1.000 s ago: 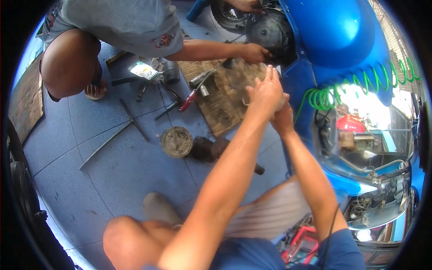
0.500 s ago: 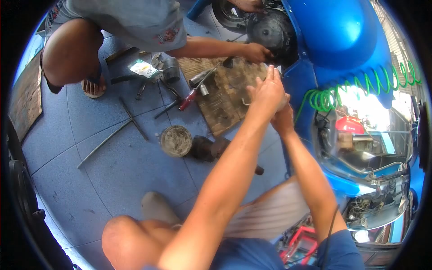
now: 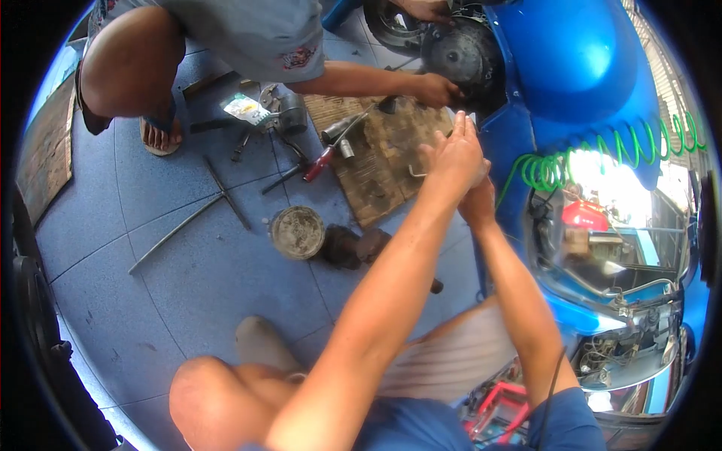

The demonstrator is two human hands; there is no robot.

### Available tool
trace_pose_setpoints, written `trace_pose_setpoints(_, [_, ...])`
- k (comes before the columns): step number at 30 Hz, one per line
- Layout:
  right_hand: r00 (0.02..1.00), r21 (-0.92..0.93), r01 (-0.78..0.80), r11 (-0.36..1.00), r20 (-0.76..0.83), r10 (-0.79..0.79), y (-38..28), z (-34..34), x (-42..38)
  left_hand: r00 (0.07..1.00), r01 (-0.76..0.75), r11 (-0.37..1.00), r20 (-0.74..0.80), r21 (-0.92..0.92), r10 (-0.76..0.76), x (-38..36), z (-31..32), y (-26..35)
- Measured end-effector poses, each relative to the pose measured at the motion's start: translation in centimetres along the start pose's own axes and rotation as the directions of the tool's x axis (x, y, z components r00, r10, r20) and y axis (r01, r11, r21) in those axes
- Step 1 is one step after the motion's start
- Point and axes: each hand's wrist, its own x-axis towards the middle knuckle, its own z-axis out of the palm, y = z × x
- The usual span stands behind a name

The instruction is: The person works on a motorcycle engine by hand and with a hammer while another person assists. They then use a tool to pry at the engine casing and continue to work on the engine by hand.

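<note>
My left hand (image 3: 456, 159) is held out over the right edge of a stained brown board (image 3: 368, 199), fingers stretched and thumb apart. I see nothing held in it. My right hand (image 3: 478, 201) is up against it, below and to the right; its fingers are mostly hidden behind the left hand. Just beyond my fingertips is a blue panel (image 3: 505, 143) of a vehicle. On the board lie a bent metal rod (image 3: 416, 173) near my left hand and a metal socket (image 3: 346, 148). A red-handled screwdriver (image 3: 320, 163) rests across the board's left edge.
Another person's hand (image 3: 438, 90) touches a black round housing (image 3: 457, 56) ahead. A round tin (image 3: 297, 233), dark metal parts (image 3: 342, 248) and a long rod (image 3: 177, 233) lie on the blue tiles. A coiled green hose (image 3: 545, 171) hangs right, near a mirror-like panel (image 3: 628, 376).
The whole view has shifted slightly, moving the scene a little right. My hands stay pressed close together, with the left thumb side slightly blurred. The other person's hand remains at the housing.
</note>
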Motion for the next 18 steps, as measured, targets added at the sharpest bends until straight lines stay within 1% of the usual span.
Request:
trace_pose_setpoints(4, [1.0, -0.003, 0.013, 1.0, 0.008, -0.013, 0.29, 0.22, -0.02, 1.0, 0.001, 1.0, 0.004, -0.018, -0.001, 0.03, 0.08, 0.02])
trace_pose_setpoints(10, [1.0, -0.047, -0.017, 0.999, -0.007, 0.017, -0.45, -0.21, 0.09, 1.0, -0.001, 0.999, 0.01, -0.033, 0.001, -0.03, -0.17, -0.04])
trace_pose_setpoints(12, [0.999, -0.01, -0.047, 0.999, 0.023, 0.047, -0.52, -0.28, 0.04, 1.0, 0.003, 0.999, 0.013, -0.034, -0.002, -0.03, -0.22, 0.01])
trace_pose_setpoints(16, [1.0, -0.039, -0.026, 0.999, 0.0, 0.026, -0.43, -0.21, 0.01, 1.0, -0.002, 1.0, 0.021, -0.03, 0.003, -0.19, -0.3, 0.02])
trace_pose_setpoints(18, [0.995, 0.018, -0.096, 0.995, 0.037, 0.095, -0.33, -0.2, -0.15, 1.0, 0.005, 0.999, 0.021, -0.035, -0.004, -0.29, -0.29, 0.08])
